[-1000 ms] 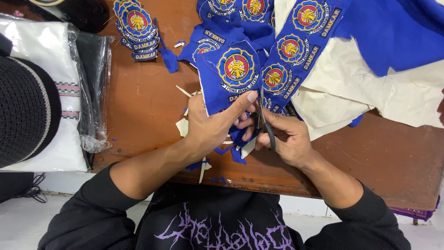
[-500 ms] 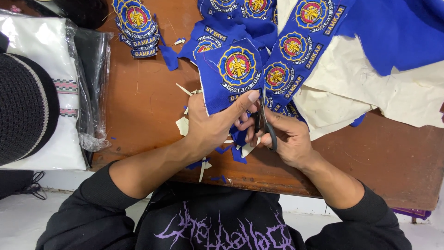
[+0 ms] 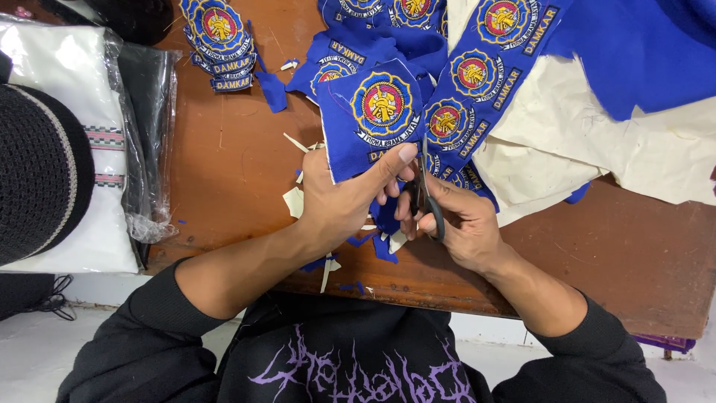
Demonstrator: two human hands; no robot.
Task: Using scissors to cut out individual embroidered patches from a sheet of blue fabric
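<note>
**A:** Where does the blue patch (image 3: 380,119) lie from your hands?

**B:** Just beyond them, toward the far side of the table (image 3: 224,172). Your left hand (image 3: 339,201) pinches its near edge, thumb on top and the other fingers curled under the cloth. The embroidered round badge faces up, and the piece runs lengthwise away from you.

**A:** And the right hand?

**B:** Your right hand (image 3: 459,224) grips the black scissors (image 3: 429,198), fingers closed through the handles. The blades point away from you along the patch's right edge, touching it just beside your left thumb. I cannot tell how far the blades are parted.

**A:** Which hand is nearer the cloth?

**B:** The left; it already holds it.

**A:** Any room to move?

**B:** Tight on the right, where the strip of uncut patches (image 3: 477,82) and the cream fabric (image 3: 597,142) crowd in. Bare wood lies left, up to the stack of cut patches (image 3: 220,41). Offcut scraps (image 3: 373,239) litter the near table edge under your wrists.
</note>
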